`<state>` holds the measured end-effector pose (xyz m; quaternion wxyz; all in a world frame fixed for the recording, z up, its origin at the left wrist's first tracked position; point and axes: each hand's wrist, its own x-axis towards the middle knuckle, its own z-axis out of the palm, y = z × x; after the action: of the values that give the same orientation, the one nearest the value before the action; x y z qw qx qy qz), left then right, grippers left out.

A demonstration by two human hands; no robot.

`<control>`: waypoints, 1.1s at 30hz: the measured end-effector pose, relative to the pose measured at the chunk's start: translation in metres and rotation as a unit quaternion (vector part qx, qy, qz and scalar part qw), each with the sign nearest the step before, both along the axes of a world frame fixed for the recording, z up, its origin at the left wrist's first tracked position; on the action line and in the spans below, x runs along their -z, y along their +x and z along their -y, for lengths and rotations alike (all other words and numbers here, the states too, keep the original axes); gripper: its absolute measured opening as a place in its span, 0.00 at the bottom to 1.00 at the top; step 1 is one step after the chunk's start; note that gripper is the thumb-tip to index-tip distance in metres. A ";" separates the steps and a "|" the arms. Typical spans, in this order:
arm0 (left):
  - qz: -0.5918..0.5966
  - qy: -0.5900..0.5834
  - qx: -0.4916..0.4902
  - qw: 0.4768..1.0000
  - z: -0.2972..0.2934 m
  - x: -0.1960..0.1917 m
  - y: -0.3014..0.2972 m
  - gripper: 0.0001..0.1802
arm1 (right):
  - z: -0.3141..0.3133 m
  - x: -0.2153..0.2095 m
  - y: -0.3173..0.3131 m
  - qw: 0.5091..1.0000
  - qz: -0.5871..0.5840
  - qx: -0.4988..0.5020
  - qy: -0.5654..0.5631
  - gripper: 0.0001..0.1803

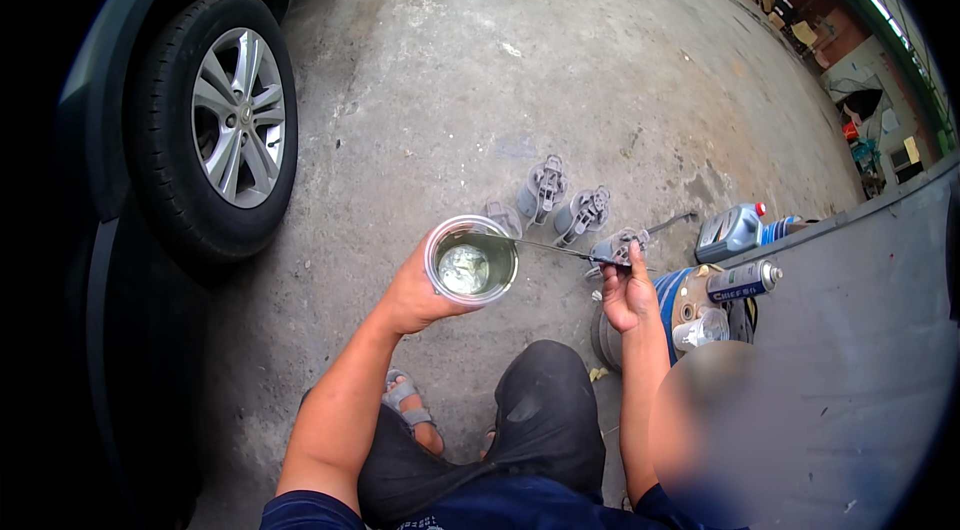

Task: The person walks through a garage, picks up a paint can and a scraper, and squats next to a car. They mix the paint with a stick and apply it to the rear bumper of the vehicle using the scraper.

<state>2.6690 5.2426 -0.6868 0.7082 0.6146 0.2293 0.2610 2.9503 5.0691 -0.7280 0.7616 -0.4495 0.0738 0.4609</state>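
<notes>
My left hand (412, 290) is closed around an open, round metal can (430, 242) and holds it up over the floor. The can's mouth faces me, and pale, shiny wet material shows at the bottom. Between the fingers and thumb of my right hand (630, 298) is a thin dark stirring stick (558, 249). It stretches leftward from the hand, and its far end reaches over the can's rim into the mouth. Beyond my hands, several grey spray guns with cups (545, 188) stand on the concrete; one is partly hidden behind my right hand.
On the left is a parked car with its wheel (238, 115). To my right, a blue-sided drum (672, 292) carries a spray can (742, 280) and a clear plastic cup (702, 329). A grey jug with a red cap (729, 232) stands past it, along a grey panel (850, 330).
</notes>
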 end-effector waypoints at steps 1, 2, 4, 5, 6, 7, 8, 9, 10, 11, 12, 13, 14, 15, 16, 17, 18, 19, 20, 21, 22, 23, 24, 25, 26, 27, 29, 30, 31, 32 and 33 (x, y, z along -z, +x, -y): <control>0.001 -0.001 0.001 1.000 0.000 0.000 0.000 0.50 | 0.003 -0.001 0.006 1.000 0.007 -0.004 0.002 0.17; 0.001 -0.002 0.002 1.000 0.000 0.000 -0.001 0.51 | 0.002 -0.004 0.009 1.000 0.013 -0.009 0.005 0.17; -0.002 0.000 0.006 1.000 -0.001 -0.002 -0.002 0.51 | 0.004 -0.011 0.015 0.999 0.020 0.019 -0.026 0.20; -0.003 0.003 0.008 1.000 -0.001 -0.003 -0.002 0.52 | 0.006 -0.015 0.020 0.999 0.027 0.031 -0.033 0.20; 0.002 0.000 0.009 1.000 -0.001 -0.003 -0.002 0.51 | 0.009 -0.018 0.026 0.998 0.033 0.042 -0.039 0.21; 0.007 -0.003 0.010 1.000 -0.001 -0.003 -0.001 0.51 | 0.012 -0.018 0.034 0.997 0.039 0.049 -0.043 0.22; 0.011 -0.005 0.011 1.000 -0.001 -0.004 0.000 0.51 | 0.012 -0.022 0.034 0.997 0.042 0.047 -0.032 0.22; 0.003 0.002 0.009 1.000 -0.001 -0.004 -0.001 0.51 | 0.009 -0.030 0.031 0.998 0.045 0.043 -0.022 0.22; -0.005 0.010 0.007 1.000 -0.001 -0.004 -0.001 0.51 | 0.006 -0.038 0.029 0.998 0.047 0.038 -0.013 0.22; -0.014 0.015 0.007 1.000 0.000 -0.005 -0.001 0.50 | -0.001 -0.049 0.020 0.998 0.053 0.028 0.001 0.22; -0.015 0.003 0.015 1.000 0.001 -0.006 0.000 0.50 | -0.006 -0.052 0.014 0.998 0.054 0.013 -0.001 0.22; -0.016 -0.010 0.022 1.000 0.002 -0.007 0.001 0.50 | -0.011 -0.054 0.008 0.999 0.054 -0.002 -0.003 0.22; -0.016 -0.022 0.029 0.999 0.003 -0.008 0.002 0.50 | -0.015 -0.054 0.003 0.998 0.056 -0.018 -0.003 0.23; -0.015 -0.013 0.034 0.999 0.004 -0.007 0.003 0.49 | -0.019 -0.049 0.000 0.997 0.068 -0.024 -0.018 0.23; -0.014 -0.003 0.039 0.999 0.004 -0.004 0.003 0.48 | -0.018 -0.046 0.001 0.997 0.066 -0.022 -0.028 0.23; -0.013 0.006 0.042 0.999 0.004 -0.002 0.003 0.48 | -0.017 -0.043 0.001 0.997 0.063 -0.022 -0.039 0.23; -0.012 0.014 0.043 0.999 0.003 -0.001 0.002 0.48 | -0.016 -0.039 0.001 0.997 0.061 -0.021 -0.050 0.23; -0.011 0.023 0.043 0.999 0.003 0.000 0.002 0.48 | -0.012 -0.036 0.006 0.996 0.070 -0.015 -0.058 0.23; -0.010 0.030 0.043 0.999 0.003 0.001 0.001 0.48 | -0.007 -0.035 0.013 0.995 0.069 0.000 -0.070 0.21; -0.009 0.027 0.040 0.999 0.003 0.001 -0.001 0.48 | -0.001 -0.035 0.021 0.994 0.067 0.015 -0.083 0.20; -0.009 0.025 0.037 0.999 0.003 0.000 -0.002 0.48 | 0.005 -0.036 0.029 0.993 0.066 0.030 -0.095 0.19; -0.008 0.022 0.034 0.999 0.003 0.000 -0.002 0.48 | 0.012 -0.038 0.038 0.992 0.079 0.031 -0.090 0.18; -0.002 0.019 0.029 0.999 0.002 0.000 -0.003 0.48 | 0.021 -0.038 0.048 0.993 0.097 0.025 -0.063 0.18; 0.004 0.015 0.024 1.000 0.002 -0.001 -0.003 0.48 | 0.030 -0.039 0.058 0.994 0.105 0.035 -0.025 0.17; 0.010 0.012 0.019 1.000 0.001 -0.001 -0.003 0.47 | 0.036 -0.044 0.063 0.993 0.112 0.046 0.013 0.15; 0.007 0.013 0.013 1.000 0.001 -0.002 -0.003 0.47 | 0.036 -0.051 0.062 0.991 0.112 0.044 0.050 0.13; 0.002 0.017 0.001 1.000 0.000 -0.005 -0.002 0.47 | 0.032 -0.070 0.050 0.984 0.126 0.077 0.103 0.08; 0.010 0.011 0.004 1.000 0.000 -0.003 -0.001 0.47 | 0.028 -0.075 0.042 0.983 0.131 0.061 0.111 0.08; 0.017 0.005 0.005 1.000 -0.001 0.002 0.000 0.47 | 0.024 -0.078 0.034 0.982 0.137 0.044 0.119 0.08; 0.025 0.000 0.008 1.000 -0.001 0.004 0.001 0.47 | 0.020 -0.079 0.026 0.981 0.143 0.027 0.128 0.08; 0.010 0.004 0.008 1.000 0.000 0.003 0.003 0.46 | 0.014 -0.078 0.016 0.981 0.151 0.016 0.120 0.07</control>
<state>2.6721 5.2429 -0.6896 0.7103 0.6162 0.2165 0.2624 2.9663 5.0551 -0.6499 0.8198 -0.4175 -0.0906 0.3814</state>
